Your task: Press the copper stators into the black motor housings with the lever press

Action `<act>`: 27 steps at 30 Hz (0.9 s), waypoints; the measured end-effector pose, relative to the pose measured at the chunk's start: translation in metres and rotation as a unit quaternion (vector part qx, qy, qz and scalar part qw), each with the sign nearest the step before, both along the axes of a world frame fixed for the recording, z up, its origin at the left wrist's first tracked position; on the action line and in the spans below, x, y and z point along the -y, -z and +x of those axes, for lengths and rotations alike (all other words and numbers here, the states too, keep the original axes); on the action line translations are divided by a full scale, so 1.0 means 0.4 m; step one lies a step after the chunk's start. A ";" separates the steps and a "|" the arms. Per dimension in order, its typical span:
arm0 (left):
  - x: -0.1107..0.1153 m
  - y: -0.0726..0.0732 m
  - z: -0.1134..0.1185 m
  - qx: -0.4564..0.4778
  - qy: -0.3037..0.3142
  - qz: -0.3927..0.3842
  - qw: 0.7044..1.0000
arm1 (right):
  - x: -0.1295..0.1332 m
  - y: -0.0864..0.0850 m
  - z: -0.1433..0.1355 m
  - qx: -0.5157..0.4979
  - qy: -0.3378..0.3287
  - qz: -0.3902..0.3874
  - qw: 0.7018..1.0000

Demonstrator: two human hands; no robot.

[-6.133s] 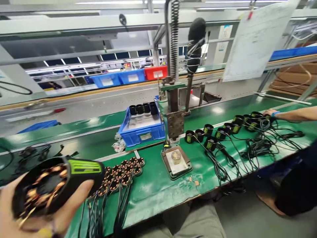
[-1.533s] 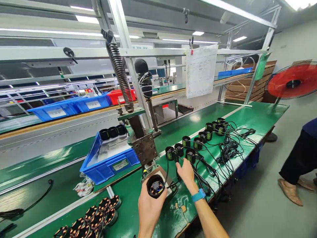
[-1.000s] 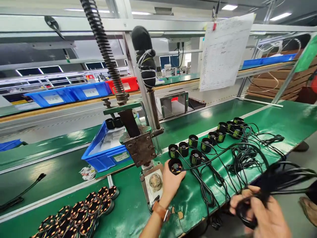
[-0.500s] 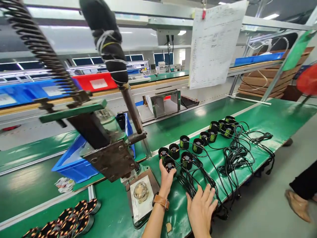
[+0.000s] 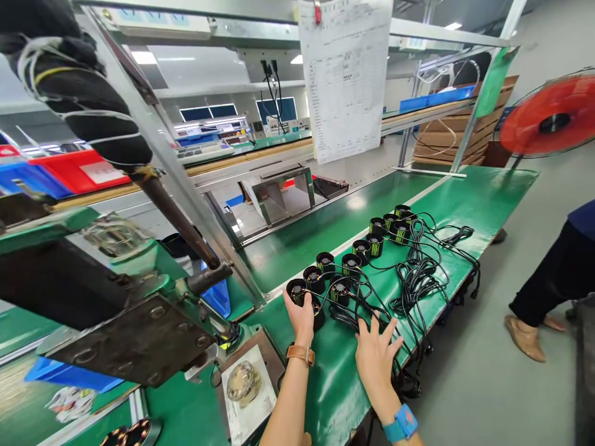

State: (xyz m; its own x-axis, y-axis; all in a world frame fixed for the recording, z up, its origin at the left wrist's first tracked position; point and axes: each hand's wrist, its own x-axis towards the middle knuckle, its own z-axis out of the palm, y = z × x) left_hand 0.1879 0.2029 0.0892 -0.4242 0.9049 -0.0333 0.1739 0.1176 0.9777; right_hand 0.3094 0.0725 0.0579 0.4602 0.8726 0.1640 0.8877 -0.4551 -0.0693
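Observation:
My left hand [image 5: 300, 319], with a brown-strapped watch at the wrist, has its thumb and fingers around a black cylindrical housing [image 5: 296, 290] that stands at the near left end of the group. Beside its thumb, another housing [image 5: 318, 314] is partly hidden. My right hand [image 5: 377, 356], wearing a blue wristband, lies palm down with fingers spread over a bundle of black cables [image 5: 346, 316]. Several more black housings with green stripes, such as this one [image 5: 339, 291], stand upright with their cables attached.
A lever press [image 5: 153, 316] looms at left; on its white base plate sits a worn round block [image 5: 244, 381]. Coiled cables [image 5: 413, 285] lie along the right edge of the green bench [image 5: 325, 390]. A person's leg [image 5: 542, 272] and a red fan [image 5: 553, 121] are at right.
My left hand has shifted from the front housing to the one behind it at the left. The right hand stays by the cables, fingers wider apart. My view has turned rightward.

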 end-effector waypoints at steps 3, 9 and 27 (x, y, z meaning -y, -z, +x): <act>-0.018 0.003 0.036 -0.008 0.003 0.009 1.000 | -0.022 -0.008 0.042 -0.013 -0.005 -0.014 1.000; -0.058 0.012 0.110 -0.014 0.014 0.016 1.000 | -0.067 -0.024 0.124 -0.034 -0.015 -0.024 0.999; -0.102 -0.101 0.234 0.072 0.055 -0.008 0.996 | -0.137 -0.039 0.237 0.017 -0.047 0.005 0.999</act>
